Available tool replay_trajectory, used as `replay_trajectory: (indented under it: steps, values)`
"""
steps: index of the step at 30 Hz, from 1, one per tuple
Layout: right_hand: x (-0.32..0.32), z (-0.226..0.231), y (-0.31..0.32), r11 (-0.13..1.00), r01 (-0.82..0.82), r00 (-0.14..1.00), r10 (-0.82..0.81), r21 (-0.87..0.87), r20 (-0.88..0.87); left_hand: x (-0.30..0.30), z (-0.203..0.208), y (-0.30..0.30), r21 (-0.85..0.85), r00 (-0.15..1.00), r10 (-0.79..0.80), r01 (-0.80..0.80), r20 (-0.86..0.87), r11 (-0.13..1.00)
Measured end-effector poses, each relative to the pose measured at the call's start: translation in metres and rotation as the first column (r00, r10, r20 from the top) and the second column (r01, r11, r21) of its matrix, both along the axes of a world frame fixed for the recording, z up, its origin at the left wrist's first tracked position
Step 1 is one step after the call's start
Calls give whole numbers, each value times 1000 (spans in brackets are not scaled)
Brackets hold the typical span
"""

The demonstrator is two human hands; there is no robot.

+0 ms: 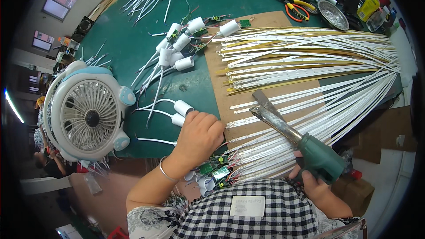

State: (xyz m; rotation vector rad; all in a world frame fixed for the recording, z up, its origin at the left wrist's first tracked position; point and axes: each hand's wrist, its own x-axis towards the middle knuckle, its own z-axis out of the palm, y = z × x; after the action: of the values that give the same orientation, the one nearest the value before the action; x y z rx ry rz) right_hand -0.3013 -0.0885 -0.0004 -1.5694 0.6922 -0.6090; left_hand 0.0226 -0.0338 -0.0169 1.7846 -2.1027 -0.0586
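Observation:
My left hand (199, 132), a metal bangle on its wrist, is closed at the left ends of the white LED strips (274, 137). What its fingers pinch is hidden. Against its knuckles lie white lamp caps (183, 107) with white cables trailing left. In my right hand (315, 186) is a green-handled soldering gun (322, 157), its metal barrel pointing up and left over the strips. A flat metal bar (268, 105) lies beside the barrel. Small green circuit boards (221, 172) with thin wires and more caps sit below my left hand, close to my checked apron.
A white and blue fan (92, 117) stands at the left of the green table (110, 35). More wired caps (179, 42) lie beyond, next to a brown board (217, 73). Pliers (297, 9), a metal dish (333, 15) and a yellow bottle (368, 7) are at the far right.

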Motion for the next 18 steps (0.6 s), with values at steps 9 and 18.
replay_trajectory:
  steps: [9, 18]
  values:
    - [-1, 0, 2, 995, 54, 997, -59, 87, 54, 16, 19, 4, 84, 992, 101, -94, -77, 992]
    - [1, -1, 0, 977, 115, 990, -127, 181, 56, 12, 27, 39, 223, 999, 42, -44, 16, 974]
